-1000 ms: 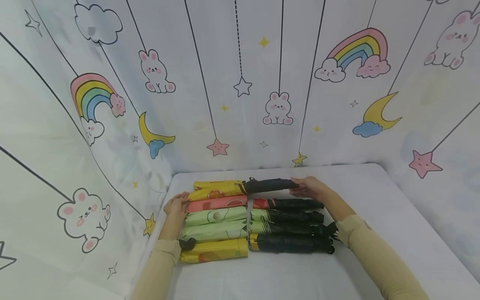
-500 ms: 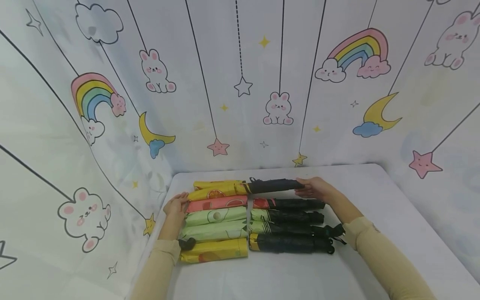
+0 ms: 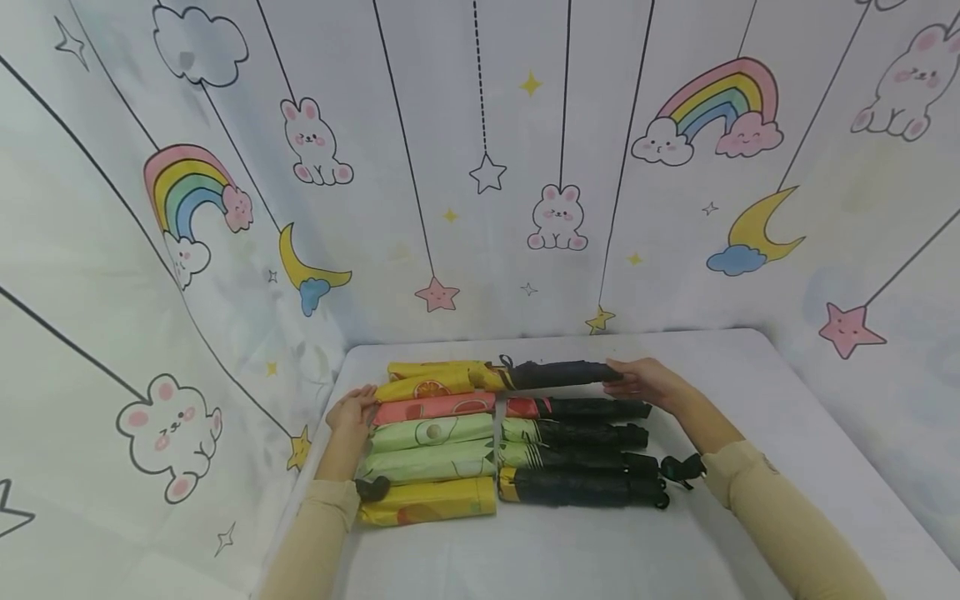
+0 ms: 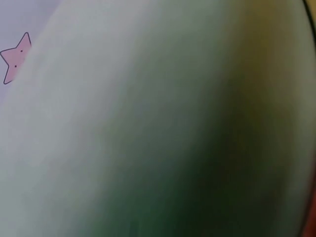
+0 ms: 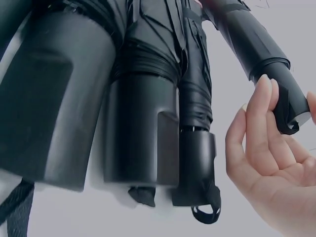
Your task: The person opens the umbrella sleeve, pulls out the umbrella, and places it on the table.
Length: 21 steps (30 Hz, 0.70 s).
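In the head view my right hand (image 3: 641, 382) grips the handle end of a black folding umbrella (image 3: 566, 375); the right wrist view shows fingers and thumb around that handle (image 5: 291, 94), with its wrist loop. The umbrella's other end, yellow with dark marks, is partly inside a yellow sleeve (image 3: 431, 387) printed with an orange slice. At the sleeve's left end, my left hand (image 3: 352, 408) pinches it. Blur fills most of the left wrist view, so that grip's detail is hidden there.
Below lie a red sleeve (image 3: 435, 407), two green sleeves (image 3: 431, 431) and a yellow sleeve (image 3: 431, 502). Several black folded umbrellas (image 3: 585, 487) lie in a column to their right on the white table (image 3: 570, 554). Another yellow piece (image 3: 405, 368) lies behind the orange-print sleeve.
My right hand has moved right with the black umbrella, and more of its yellow part shows beyond the sleeve. My left hand and the sleeve stay almost still.
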Each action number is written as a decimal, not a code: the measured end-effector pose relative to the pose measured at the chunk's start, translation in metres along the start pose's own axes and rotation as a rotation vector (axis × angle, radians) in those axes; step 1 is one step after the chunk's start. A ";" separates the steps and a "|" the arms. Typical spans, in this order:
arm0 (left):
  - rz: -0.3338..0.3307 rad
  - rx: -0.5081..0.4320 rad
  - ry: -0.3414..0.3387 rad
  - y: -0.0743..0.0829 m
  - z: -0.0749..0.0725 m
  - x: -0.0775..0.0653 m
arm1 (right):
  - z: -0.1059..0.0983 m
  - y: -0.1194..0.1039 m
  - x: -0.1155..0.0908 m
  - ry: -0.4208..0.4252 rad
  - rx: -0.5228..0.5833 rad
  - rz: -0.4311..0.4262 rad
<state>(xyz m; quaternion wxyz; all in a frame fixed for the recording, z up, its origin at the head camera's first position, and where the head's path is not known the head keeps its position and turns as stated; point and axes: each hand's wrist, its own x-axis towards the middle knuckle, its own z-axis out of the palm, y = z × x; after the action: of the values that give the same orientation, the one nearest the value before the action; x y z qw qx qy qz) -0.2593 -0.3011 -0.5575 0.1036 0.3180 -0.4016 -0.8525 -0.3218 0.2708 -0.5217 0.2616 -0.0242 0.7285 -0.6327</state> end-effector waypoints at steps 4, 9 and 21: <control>0.004 0.000 0.002 -0.001 0.000 0.002 | -0.004 0.002 -0.003 0.000 -0.004 -0.004; 0.016 0.016 0.020 -0.004 0.000 0.004 | -0.008 0.006 -0.005 0.007 -0.028 0.000; 0.015 0.063 0.015 -0.002 -0.002 0.000 | -0.023 0.014 -0.007 0.015 -0.088 0.011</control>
<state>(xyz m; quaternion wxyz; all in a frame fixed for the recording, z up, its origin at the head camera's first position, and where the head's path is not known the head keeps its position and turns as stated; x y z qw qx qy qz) -0.2579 -0.3011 -0.5601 0.1030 0.3245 -0.4299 -0.8362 -0.3209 0.2969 -0.5305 0.2583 -0.0269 0.7578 -0.5986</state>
